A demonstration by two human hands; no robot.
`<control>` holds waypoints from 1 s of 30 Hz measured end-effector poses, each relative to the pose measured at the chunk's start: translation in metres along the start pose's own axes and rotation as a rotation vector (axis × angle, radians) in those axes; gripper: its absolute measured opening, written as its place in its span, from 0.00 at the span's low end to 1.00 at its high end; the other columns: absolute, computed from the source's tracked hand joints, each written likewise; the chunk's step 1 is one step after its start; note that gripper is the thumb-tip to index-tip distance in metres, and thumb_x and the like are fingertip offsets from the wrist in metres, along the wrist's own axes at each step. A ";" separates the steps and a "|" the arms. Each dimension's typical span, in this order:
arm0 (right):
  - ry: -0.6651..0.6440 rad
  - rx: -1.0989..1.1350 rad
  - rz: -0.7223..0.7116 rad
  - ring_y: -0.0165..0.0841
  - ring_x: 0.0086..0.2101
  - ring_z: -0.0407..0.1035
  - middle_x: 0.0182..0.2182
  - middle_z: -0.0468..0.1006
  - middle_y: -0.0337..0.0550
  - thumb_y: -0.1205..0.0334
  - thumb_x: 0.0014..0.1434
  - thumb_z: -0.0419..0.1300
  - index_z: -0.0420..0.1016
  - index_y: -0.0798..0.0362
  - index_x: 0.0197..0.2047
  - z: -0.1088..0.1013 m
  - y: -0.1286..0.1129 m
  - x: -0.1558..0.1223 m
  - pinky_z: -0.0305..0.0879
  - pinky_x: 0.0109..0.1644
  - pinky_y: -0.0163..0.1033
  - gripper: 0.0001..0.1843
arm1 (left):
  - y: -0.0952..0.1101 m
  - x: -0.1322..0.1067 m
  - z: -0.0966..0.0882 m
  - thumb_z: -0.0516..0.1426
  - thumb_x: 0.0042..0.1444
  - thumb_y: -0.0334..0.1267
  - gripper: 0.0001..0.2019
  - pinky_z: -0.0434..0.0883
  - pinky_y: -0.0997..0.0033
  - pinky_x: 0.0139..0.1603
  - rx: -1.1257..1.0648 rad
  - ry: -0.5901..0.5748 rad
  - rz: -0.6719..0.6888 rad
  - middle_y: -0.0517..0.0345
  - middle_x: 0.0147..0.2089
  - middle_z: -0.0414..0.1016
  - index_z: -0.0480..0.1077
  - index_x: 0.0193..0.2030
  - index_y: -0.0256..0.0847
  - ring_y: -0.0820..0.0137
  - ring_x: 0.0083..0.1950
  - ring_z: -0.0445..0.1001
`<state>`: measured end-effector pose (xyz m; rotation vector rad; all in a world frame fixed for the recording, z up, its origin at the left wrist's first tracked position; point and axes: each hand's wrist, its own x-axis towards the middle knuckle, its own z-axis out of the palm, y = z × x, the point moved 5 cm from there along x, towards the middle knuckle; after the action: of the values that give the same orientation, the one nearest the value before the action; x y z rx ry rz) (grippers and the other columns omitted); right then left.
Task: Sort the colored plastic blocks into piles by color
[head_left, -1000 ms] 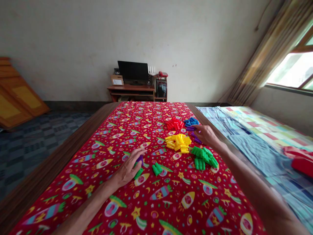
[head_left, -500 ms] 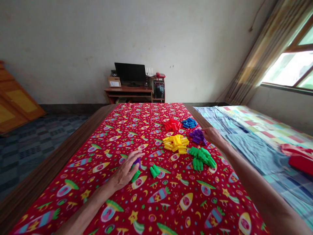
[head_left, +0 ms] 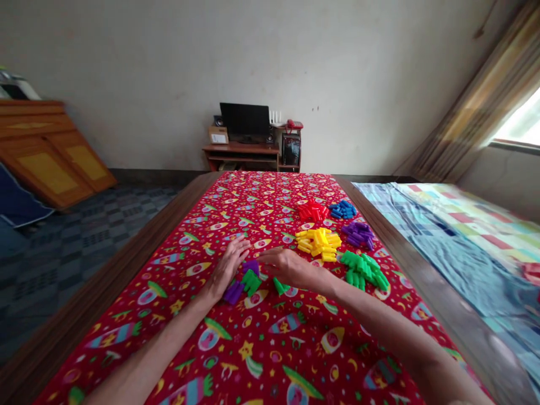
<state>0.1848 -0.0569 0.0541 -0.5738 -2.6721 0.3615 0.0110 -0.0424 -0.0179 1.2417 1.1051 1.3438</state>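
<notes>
My left hand (head_left: 229,268) rests on the red patterned cloth, its fingers stretched out and slightly apart. Right beside it lie a purple plastic block (head_left: 233,293), a green block (head_left: 251,282) and another purple block (head_left: 252,266), close together. My right hand (head_left: 287,268) reaches across from the right, fingers extended toward that farther purple block; whether they touch it is unclear. Partly hidden under the right hand sits one more green block (head_left: 280,286). The blocks look like short joined tubes.
Sorted piles stand to the right: red (head_left: 313,211), blue (head_left: 342,210), yellow (head_left: 319,243), purple (head_left: 358,234) and green (head_left: 364,270). Beyond the table's wooden edge (head_left: 405,253) is a bed (head_left: 447,247). A desk with a monitor (head_left: 244,122) stands against the wall.
My right hand has come from the purple pile to the small group by my left hand. The left hand has uncovered blocks there, and more purple shows. The view has turned left.
</notes>
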 end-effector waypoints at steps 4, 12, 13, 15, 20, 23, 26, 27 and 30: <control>-0.148 -0.071 -0.098 0.33 0.45 0.70 0.46 0.77 0.52 0.77 0.56 0.54 0.72 0.58 0.50 0.035 -0.003 0.030 0.65 0.50 0.36 0.18 | -0.001 0.001 -0.005 0.52 0.59 0.50 0.24 0.63 0.58 0.65 -0.005 0.100 0.018 0.49 0.60 0.67 0.61 0.59 0.44 0.62 0.62 0.67; 0.039 -0.229 0.111 0.38 0.44 0.71 0.44 0.77 0.51 0.67 0.60 0.57 0.71 0.54 0.51 -0.009 0.014 0.009 0.66 0.46 0.40 0.15 | -0.001 0.002 -0.006 0.51 0.59 0.54 0.25 0.67 0.55 0.62 0.144 0.029 0.037 0.46 0.57 0.70 0.64 0.55 0.38 0.59 0.59 0.70; 0.115 -0.222 0.133 0.37 0.43 0.71 0.44 0.77 0.51 0.67 0.60 0.57 0.71 0.54 0.51 -0.024 0.019 0.000 0.66 0.46 0.40 0.14 | -0.002 0.003 -0.006 0.51 0.58 0.55 0.25 0.67 0.55 0.61 0.185 0.010 0.022 0.46 0.56 0.71 0.65 0.54 0.37 0.58 0.58 0.71; 0.240 -0.219 0.191 0.36 0.41 0.71 0.41 0.78 0.50 0.66 0.61 0.57 0.71 0.54 0.50 -0.055 0.036 -0.025 0.65 0.45 0.39 0.13 | -0.002 0.005 -0.007 0.52 0.56 0.56 0.26 0.69 0.53 0.59 0.293 -0.037 -0.003 0.46 0.54 0.73 0.66 0.53 0.37 0.57 0.56 0.73; 0.253 -0.418 0.641 0.36 0.36 0.71 0.37 0.78 0.50 0.63 0.60 0.57 0.73 0.57 0.45 -0.118 0.103 -0.109 0.62 0.39 0.37 0.11 | 0.015 0.007 -0.010 0.53 0.53 0.53 0.23 0.73 0.58 0.51 0.626 -0.283 0.039 0.46 0.51 0.75 0.70 0.50 0.40 0.57 0.52 0.75; 0.182 -0.545 0.881 0.38 0.37 0.71 0.38 0.78 0.52 0.63 0.58 0.59 0.74 0.57 0.45 -0.135 0.137 -0.154 0.61 0.38 0.37 0.12 | 0.032 0.000 -0.017 0.53 0.53 0.51 0.23 0.75 0.65 0.43 0.789 -0.434 -0.006 0.49 0.45 0.77 0.71 0.51 0.41 0.60 0.45 0.78; 0.123 -0.570 0.921 0.38 0.39 0.71 0.40 0.78 0.51 0.65 0.57 0.58 0.75 0.57 0.45 -0.135 0.154 -0.176 0.61 0.39 0.36 0.12 | 0.043 -0.011 -0.025 0.56 0.51 0.50 0.23 0.74 0.70 0.35 0.896 -0.553 -0.080 0.55 0.37 0.78 0.72 0.52 0.43 0.64 0.36 0.78; 0.111 -0.572 0.922 0.38 0.40 0.71 0.40 0.78 0.51 0.66 0.57 0.58 0.75 0.56 0.44 -0.133 0.156 -0.179 0.61 0.40 0.36 0.12 | 0.044 -0.015 -0.026 0.57 0.50 0.49 0.24 0.73 0.71 0.34 0.927 -0.576 -0.095 0.57 0.35 0.78 0.72 0.53 0.44 0.65 0.34 0.78; 0.071 -0.568 0.899 0.39 0.43 0.70 0.39 0.79 0.50 0.68 0.56 0.58 0.76 0.55 0.41 -0.127 0.156 -0.181 0.62 0.42 0.37 0.09 | 0.044 -0.024 -0.027 0.60 0.45 0.46 0.27 0.73 0.72 0.34 1.027 -0.575 -0.069 0.58 0.36 0.79 0.72 0.55 0.48 0.64 0.34 0.78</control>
<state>0.4436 0.0231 0.0606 -1.9068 -2.2652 -0.2140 -0.0187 -0.0719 0.0203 2.1056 1.4101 0.2268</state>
